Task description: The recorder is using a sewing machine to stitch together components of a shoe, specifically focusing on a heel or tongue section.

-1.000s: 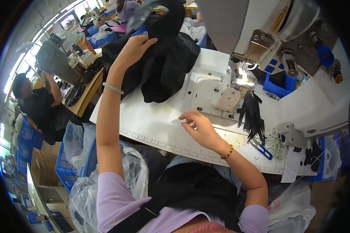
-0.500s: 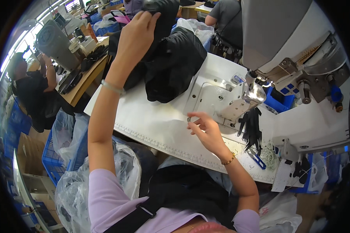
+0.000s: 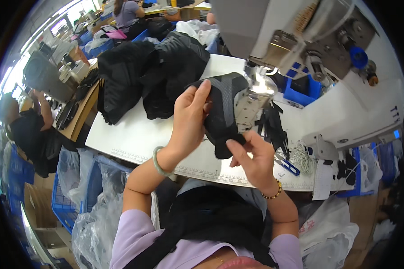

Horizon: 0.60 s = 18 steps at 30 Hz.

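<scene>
Between my two hands is a black shoe upper (image 3: 222, 105) with a grey textured panel, held upright beside the metal post (image 3: 251, 105) of a sewing machine. My left hand (image 3: 191, 114) is closed on its left side, thumb on top. The fingers of my right hand (image 3: 255, 158) pinch the black flap at its lower end; the fingertips are partly hidden behind it. Several more black shoe uppers (image 3: 173, 62) lie heaped on the far left of the white table (image 3: 121, 134). Whether the upper touches the post I cannot tell.
The sewing machine head (image 3: 274, 49) overhangs the right side. Around the post are black strips (image 3: 274, 123), a blue-handled cutting tool (image 3: 287, 166), tangled white cord (image 3: 303, 157) and a blue bin (image 3: 303, 92). A plastic-lined blue crate (image 3: 65, 201) stands lower left. Co-workers sit beyond.
My left hand has come down from the far heap with a shoe upper, bringing it to the machine post. My right hand, previously without it, has taken hold of the lower end.
</scene>
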Each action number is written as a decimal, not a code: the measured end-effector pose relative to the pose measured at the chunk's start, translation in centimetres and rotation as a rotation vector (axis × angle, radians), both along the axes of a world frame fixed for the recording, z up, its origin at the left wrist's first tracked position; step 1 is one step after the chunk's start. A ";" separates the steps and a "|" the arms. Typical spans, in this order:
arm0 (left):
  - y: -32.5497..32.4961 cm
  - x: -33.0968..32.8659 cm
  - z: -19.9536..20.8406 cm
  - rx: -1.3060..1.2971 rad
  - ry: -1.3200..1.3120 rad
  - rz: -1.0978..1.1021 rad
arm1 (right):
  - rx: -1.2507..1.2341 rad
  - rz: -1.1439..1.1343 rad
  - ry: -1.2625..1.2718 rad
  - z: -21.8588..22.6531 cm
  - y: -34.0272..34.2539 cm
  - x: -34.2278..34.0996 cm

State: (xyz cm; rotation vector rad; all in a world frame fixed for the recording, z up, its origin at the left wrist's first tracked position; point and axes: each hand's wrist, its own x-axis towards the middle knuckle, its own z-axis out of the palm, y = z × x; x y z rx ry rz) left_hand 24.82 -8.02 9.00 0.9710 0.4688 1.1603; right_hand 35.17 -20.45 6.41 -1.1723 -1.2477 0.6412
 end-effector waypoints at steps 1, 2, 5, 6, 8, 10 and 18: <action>1.0 0.8 -0.4 0.046 0.088 -0.037 | -0.014 -0.060 -0.017 0.0 0.3 0.6; 1.8 1.3 -0.3 0.106 0.214 -0.045 | -0.044 -0.075 0.086 0.0 0.6 1.1; 4.0 4.3 0.8 0.225 0.354 -0.052 | -0.014 -0.098 0.274 0.4 2.1 2.8; 4.8 5.3 0.9 0.232 0.352 -0.056 | 0.014 -0.101 0.290 0.5 2.5 3.2; 6.9 7.4 0.3 0.369 0.340 -0.058 | 0.052 -0.081 0.374 0.1 3.6 4.0; 9.0 9.2 -0.8 0.448 0.328 -0.036 | 0.068 -0.065 0.413 -0.6 4.7 3.9; 7.9 8.7 0.0 0.920 0.584 0.174 | 0.056 -0.057 0.478 -0.4 3.5 3.3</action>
